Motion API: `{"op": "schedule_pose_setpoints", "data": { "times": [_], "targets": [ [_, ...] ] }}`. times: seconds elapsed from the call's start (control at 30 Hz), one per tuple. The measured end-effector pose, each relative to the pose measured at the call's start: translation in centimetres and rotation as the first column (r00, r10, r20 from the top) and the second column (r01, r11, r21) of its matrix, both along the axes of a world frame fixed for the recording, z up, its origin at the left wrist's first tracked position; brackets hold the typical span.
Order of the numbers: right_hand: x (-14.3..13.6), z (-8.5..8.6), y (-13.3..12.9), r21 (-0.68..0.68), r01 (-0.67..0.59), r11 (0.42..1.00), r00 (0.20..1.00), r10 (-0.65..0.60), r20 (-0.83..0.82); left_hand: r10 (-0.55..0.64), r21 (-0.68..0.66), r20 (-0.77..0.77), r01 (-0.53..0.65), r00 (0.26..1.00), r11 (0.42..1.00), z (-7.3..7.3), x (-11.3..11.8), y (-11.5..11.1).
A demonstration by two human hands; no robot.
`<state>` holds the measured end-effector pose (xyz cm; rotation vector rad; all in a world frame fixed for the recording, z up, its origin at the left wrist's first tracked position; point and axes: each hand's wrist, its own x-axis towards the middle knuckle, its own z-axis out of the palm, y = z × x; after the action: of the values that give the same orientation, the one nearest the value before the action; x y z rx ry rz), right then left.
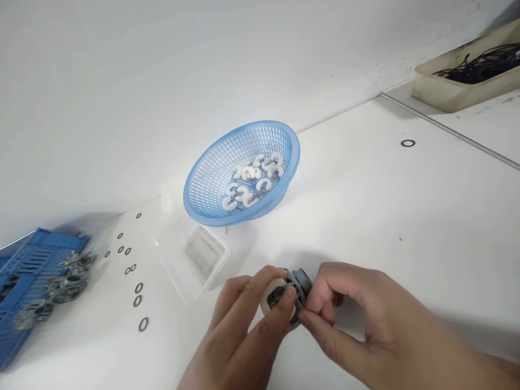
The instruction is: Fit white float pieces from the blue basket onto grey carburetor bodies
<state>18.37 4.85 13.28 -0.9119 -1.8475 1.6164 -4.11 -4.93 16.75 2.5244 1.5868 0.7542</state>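
My left hand (252, 325) is closed around a small grey metal carburetor (301, 280), thumb and fingers pressing on it near the table's front. A white float (266, 298) sits on the carburetor's upturned side, partly covered by the left fingers. At the carburetor's right side, my right hand (357, 314) pinches a thin metal pin (299, 304) between thumb and forefinger; most of it is hidden. Beyond both hands, a blue mesh basket (190, 197) holds several white C-shaped floats (264, 185) with small metal bits.
A clear plastic tray (221, 260) lies left of the basket. Several black rubber rings (138, 288) are scattered further left, and one ring (408, 143) lies at right. More carburetors (67, 287) rest by a blue crate (40, 249). A cream bin (447, 97) holds black cords.
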Motion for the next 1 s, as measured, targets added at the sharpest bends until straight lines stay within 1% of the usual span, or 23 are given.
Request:
{"op": "schedule_pose_setpoints", "data": {
  "times": [0.1,0.17,0.23,0.33,0.5,0.63,0.73,0.87,1.0],
  "targets": [
    [0.0,-0.2,-0.2,0.022,0.013,1.000,1.000,-0.012,-0.009,0.028,-0.008,0.045,-0.028,0.999,1.000,0.0,0.1,0.4],
    [0.0,-0.2,-0.4,0.030,0.022,0.999,1.000,-0.022,-0.016,0.047,-0.048,0.012,-0.046,0.999,0.998,0.3,0.1,0.6],
    [0.0,-0.1,-0.4,0.038,0.032,0.999,0.999,-0.031,-0.016,0.034,-0.067,-0.009,-0.034,0.999,0.997,0.6,0.1,0.6],
    [0.0,-0.1,-0.3,0.052,0.030,0.998,1.000,-0.030,-0.003,0.019,-0.059,-0.003,-0.019,1.000,0.998,0.8,0.0,0.6],
    [0.0,0.0,-0.3,0.067,0.008,0.998,1.000,-0.009,0.004,0.027,0.005,-0.034,-0.027,0.999,1.000,0.8,0.0,0.5],
    [0.0,0.0,-0.4,0.076,0.012,0.997,1.000,-0.012,0.002,0.029,-0.011,-0.051,-0.030,0.998,0.999,1.0,0.0,0.0],
    [0.0,0.0,-0.4,0.080,0.015,0.997,1.000,-0.016,0.009,0.048,-0.021,-0.094,-0.051,0.994,0.998,1.2,0.3,-0.4],
    [-0.1,0.0,-0.3,0.058,0.008,0.998,0.999,-0.010,0.034,0.114,-0.001,-0.128,-0.115,0.985,0.993,0.9,1.0,-0.5],
    [-0.1,-0.1,-0.1,0.029,0.001,1.000,0.998,-0.002,0.057,0.156,0.032,-0.140,-0.153,0.978,0.988,0.0,1.6,-0.5]
  ]
}}
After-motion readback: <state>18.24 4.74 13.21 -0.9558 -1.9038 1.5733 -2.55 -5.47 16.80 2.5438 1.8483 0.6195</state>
